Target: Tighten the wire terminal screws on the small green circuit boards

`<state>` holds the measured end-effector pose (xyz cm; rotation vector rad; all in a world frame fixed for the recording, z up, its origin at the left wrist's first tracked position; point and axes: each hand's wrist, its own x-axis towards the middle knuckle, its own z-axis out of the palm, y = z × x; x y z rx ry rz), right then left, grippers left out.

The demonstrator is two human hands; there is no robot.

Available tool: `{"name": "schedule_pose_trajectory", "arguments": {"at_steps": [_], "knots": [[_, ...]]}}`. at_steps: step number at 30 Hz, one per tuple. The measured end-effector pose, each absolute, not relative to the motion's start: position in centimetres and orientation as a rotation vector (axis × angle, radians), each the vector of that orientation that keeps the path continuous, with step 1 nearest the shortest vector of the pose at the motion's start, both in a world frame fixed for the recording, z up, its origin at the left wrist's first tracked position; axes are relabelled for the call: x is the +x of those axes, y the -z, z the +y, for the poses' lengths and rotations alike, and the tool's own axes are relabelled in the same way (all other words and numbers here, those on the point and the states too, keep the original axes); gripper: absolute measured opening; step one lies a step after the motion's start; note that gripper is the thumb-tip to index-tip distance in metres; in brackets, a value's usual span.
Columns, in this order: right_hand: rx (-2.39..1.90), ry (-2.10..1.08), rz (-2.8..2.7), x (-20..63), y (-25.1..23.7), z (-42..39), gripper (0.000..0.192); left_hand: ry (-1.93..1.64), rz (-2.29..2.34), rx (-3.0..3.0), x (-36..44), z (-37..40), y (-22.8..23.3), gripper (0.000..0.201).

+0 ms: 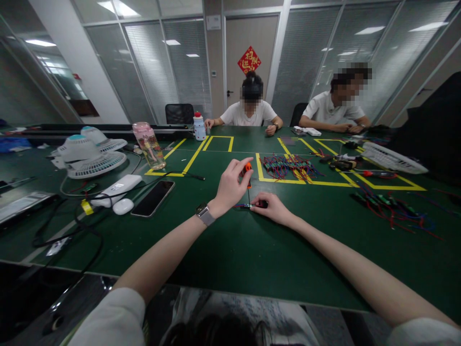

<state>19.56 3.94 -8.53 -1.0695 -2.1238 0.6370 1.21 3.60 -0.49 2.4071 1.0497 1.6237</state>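
My left hand (232, 186), with a watch (205, 214) on its wrist, is closed around the orange and black handle of a screwdriver (248, 166). The screwdriver stands upright, its thin shaft pointing down at a small circuit board (246, 206) on the green table. Red and blue wires come off the board's left side. My right hand (272, 208) rests on the table and pinches the board's right end between thumb and fingers. The curled fingers hide part of the board, and a dark piece shows among them.
Wired circuit boards (288, 166) lie in a pile inside yellow tape lines, with more boards (391, 204) at right. At left are a phone (153, 198), a white mouse (123, 206), a tilted bottle (149, 146) and fans (95, 156). Two people sit across the table (216, 254).
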Motion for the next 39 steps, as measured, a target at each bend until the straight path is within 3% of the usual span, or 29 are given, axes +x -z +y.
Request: {"name": "schedule_pose_trajectory", "arguments": {"at_steps": [7,13,19,28,34,39], "knots": [[-1.056,-0.634,-2.122,19.5,8.5,3.9,0.008,-1.618,1.168,2.529,0.6,3.1,-0.4,0.016],[-1.066,-0.628,-2.126,19.5,8.5,3.9,0.008,-1.631,0.902,2.500,0.8,3.0,-0.5,0.020],[-1.072,-0.622,-2.128,19.5,8.4,3.8,0.009,-1.662,1.014,2.376,1.0,3.4,-0.2,0.013],[-1.080,-0.633,-2.129,19.6,8.5,3.9,0.009,-1.462,0.894,2.484,0.6,3.5,-0.7,0.034],[-1.071,-0.641,-2.119,19.6,8.6,3.9,0.010,-1.577,1.111,2.389,0.4,4.1,-0.2,0.022],[-1.063,-0.651,-2.121,19.6,8.4,3.9,0.011,-1.569,1.124,2.435,-0.1,4.4,-0.1,0.027]]}}
